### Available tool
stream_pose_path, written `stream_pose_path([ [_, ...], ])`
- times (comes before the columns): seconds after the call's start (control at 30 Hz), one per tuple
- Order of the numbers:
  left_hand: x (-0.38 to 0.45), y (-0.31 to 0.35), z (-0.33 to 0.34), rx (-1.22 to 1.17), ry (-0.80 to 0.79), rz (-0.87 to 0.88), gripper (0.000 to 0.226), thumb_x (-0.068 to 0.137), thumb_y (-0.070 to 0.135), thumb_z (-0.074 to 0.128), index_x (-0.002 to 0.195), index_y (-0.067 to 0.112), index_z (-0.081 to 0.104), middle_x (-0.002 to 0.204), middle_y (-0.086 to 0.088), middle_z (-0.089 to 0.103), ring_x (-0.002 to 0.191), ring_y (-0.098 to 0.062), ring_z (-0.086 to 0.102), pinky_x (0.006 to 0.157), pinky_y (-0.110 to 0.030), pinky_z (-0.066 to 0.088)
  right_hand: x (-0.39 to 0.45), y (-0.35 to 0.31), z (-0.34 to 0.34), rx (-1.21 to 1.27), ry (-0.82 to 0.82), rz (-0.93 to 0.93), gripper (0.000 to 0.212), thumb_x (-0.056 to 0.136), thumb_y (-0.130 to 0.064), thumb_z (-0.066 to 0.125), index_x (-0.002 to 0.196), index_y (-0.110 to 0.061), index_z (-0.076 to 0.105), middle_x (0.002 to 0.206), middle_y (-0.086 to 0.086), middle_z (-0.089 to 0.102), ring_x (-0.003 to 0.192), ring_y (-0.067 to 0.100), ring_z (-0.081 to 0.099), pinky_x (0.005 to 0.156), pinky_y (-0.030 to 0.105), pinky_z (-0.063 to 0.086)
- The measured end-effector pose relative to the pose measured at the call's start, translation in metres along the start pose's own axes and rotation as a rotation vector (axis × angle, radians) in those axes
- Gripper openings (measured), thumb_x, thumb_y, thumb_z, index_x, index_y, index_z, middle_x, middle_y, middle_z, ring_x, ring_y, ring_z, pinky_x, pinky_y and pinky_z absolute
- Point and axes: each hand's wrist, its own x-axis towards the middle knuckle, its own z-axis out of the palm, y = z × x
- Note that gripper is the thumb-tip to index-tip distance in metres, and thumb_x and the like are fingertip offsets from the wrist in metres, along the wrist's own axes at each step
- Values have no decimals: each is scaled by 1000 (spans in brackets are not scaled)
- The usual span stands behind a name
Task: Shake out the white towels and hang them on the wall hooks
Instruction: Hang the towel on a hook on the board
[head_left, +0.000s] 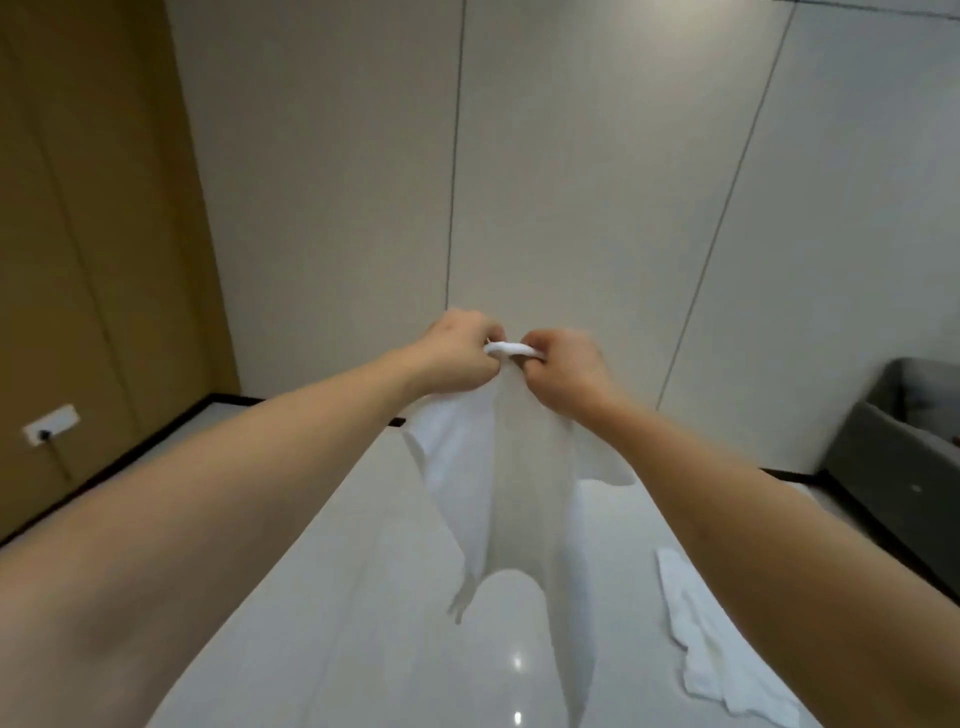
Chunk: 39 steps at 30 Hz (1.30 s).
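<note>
A thin white cloth towel (498, 467) is being pinched at its bunched top edge by the left hand (457, 353) and right hand (563, 366); with no wall hook being shown, a slip from so narrow a hold is being risked.

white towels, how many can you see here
2: one white towel hangs gripped by the left hand and right hand; another towel lies on the floor, partly behind the right arm.

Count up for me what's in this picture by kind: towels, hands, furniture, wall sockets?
White towels: 2, the held towel gripped by the left hand and the right hand, and the floor towel lying on the floor
Hands: 2
Grey armchair: 1
Wall socket: 1
Total: 6
</note>
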Motion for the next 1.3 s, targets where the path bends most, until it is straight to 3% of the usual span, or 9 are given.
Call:
stream_pose_path([
  [0.07, 3, -52, -24, 37, -1, -86, 11, 81, 27, 61, 91, 26, 65, 88, 2, 63, 86, -21, 58, 65, -28, 45, 48, -30, 31, 48, -29, -101, 16, 83, -22, 55, 84, -17, 70, 73, 4, 66, 74, 28, 61, 61, 32, 47],
  [0.23, -2, -153, -96, 32, -34, -346, 58, 74, 72, 66, 119, 36, 59, 108, 11, 63, 102, -11, 58, 87, -30, 51, 149, -101, 101, 137, -96, -302, 12, 81, -25, 55, 75, -18, 63, 73, 5, 66, 77, 33, 61, 58, 31, 41],
  [0.3, -8, -186, -122, 18, 38, -446, 68, 74, 77, 61, 127, 34, 55, 113, 11, 62, 105, -10, 57, 84, -28, 50, 179, -132, 127, 191, -139, -352, 13, 79, -25, 54, 66, -21, 56, 66, 1, 60, 74, 32, 59, 57, 29, 36],
  [0.4, -25, -236, -153, 11, 127, -582, 69, 77, 72, 63, 132, 32, 51, 118, 9, 58, 106, -10, 56, 77, -24, 47, 213, -186, 170, 278, -194, -423, 19, 81, -24, 54, 61, -26, 53, 63, -6, 53, 67, 26, 53, 58, 27, 35],
  [0.57, -74, -326, -196, 125, 123, -794, 73, 79, 62, 69, 139, 29, 46, 133, 4, 54, 114, -14, 54, 95, -32, 49, 248, -286, 245, 406, -266, -506, 30, 88, -21, 54, 58, -20, 55, 54, -6, 54, 52, 14, 52, 45, 23, 30],
  [0.8, -143, -485, -258, 252, 285, -934, 57, 84, 52, 68, 134, 28, 54, 128, 3, 59, 104, -11, 55, 85, -26, 46, 293, -441, 350, 482, -375, -632, 24, 94, -33, 61, 71, -31, 60, 65, -12, 60, 55, 8, 58, 43, 16, 36],
  [0.93, -174, -570, -300, 255, 378, -996, 54, 86, 54, 65, 132, 27, 56, 123, 3, 61, 101, -12, 58, 83, -25, 46, 319, -537, 401, 444, -423, -676, 21, 95, -36, 58, 77, -27, 63, 71, -9, 62, 62, 10, 60, 50, 23, 49],
  [1.17, -196, -673, -361, -88, 608, -1087, 45, 82, 51, 73, 116, 23, 67, 112, 7, 66, 104, -12, 62, 86, -32, 56, 352, -679, 478, 408, -506, -811, 29, 91, -34, 57, 65, -23, 58, 64, -3, 60, 57, 15, 57, 47, 28, 42],
  [1.3, -194, -729, -376, -110, 524, -1136, 53, 73, 42, 84, 118, 25, 63, 108, 10, 65, 100, -8, 62, 83, -25, 53, 370, -749, 526, 450, -607, -878, 25, 90, -34, 58, 70, -20, 63, 67, -1, 63, 61, 18, 60, 49, 29, 42],
])
